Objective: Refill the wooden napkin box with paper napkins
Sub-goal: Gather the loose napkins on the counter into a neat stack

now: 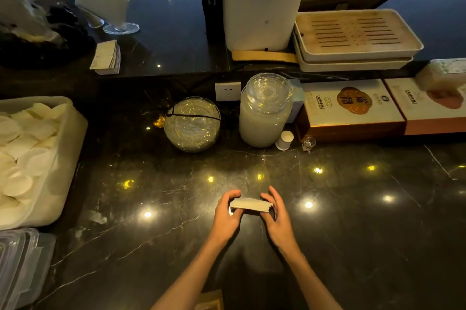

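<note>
A small stack of white paper napkins [250, 205] is held just above the dark marble counter [365, 234], near its middle. My left hand [227, 214] grips the stack's left end and my right hand [276, 214] grips its right end, fingers curled over the edges. At the bottom edge, between my forearms, shows a corner of a wooden object [209, 301], possibly the wooden napkin box; most of it is out of frame. A second pile of folded napkins [106, 57] lies on the raised shelf at the back left.
A white tub of round white pieces [32, 158] stands at the left, with clear plastic lids [20, 267] below it. Behind my hands stand a glass bowl [193, 124], a lidded glass jar [264, 110], a small white cup [284, 140] and printed boxes [353, 108]. Stacked trays [358, 37] sit back right.
</note>
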The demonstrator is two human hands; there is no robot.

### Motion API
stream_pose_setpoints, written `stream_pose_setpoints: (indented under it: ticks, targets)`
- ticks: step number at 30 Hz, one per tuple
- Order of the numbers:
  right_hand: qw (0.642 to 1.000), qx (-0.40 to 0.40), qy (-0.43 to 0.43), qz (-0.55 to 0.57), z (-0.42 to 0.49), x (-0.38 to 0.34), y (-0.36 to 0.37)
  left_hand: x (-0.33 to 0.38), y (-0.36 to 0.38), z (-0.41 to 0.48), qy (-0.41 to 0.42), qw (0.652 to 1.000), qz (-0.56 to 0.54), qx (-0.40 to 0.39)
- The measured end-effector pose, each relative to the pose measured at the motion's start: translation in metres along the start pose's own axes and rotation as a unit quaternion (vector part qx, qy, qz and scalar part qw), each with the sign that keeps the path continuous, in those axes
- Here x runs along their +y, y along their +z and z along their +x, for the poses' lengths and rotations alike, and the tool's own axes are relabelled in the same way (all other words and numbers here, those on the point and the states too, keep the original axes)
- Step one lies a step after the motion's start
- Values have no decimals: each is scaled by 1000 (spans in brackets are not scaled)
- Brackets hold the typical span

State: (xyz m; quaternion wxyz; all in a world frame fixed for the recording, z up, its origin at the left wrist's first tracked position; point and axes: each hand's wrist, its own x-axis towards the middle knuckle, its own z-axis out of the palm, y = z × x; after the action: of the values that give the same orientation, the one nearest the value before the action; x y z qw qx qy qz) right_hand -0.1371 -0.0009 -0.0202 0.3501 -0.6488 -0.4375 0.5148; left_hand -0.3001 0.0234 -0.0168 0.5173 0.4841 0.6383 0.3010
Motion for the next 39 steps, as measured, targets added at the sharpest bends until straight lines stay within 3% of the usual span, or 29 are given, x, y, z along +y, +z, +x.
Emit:
stream_pose_setpoints:
  ticks: [5, 10, 14, 20, 25, 30, 33, 39]
  targets:
    - [1000, -13, -7, 13, 6, -6, 9, -2, 8, 2, 14, 999, 22, -22]
    - [999, 32, 4, 42, 10, -7, 6, -2, 12, 0, 18, 999, 37, -1]
    - [1000, 12, 1, -2, 10, -6, 3, -1, 12, -2, -5, 999, 32, -19]
    - [999, 46, 10, -15, 5, 0, 2, -2, 13, -4, 4, 1000, 17, 18]
    - [999, 14, 11, -31, 2, 3, -2, -2, 7, -8, -15, 1000, 21, -14]
    - [985, -45, 102, 129, 0, -15, -15, 21, -9, -15, -87, 987, -113, -72]
    - [975, -84, 130, 159, -11, -36, -21, 37, -19, -28, -109, 977, -161, -92]
    - [973, -185, 109, 83, -41, -83, -33, 75, -60, -73, -51, 991, -57, -114]
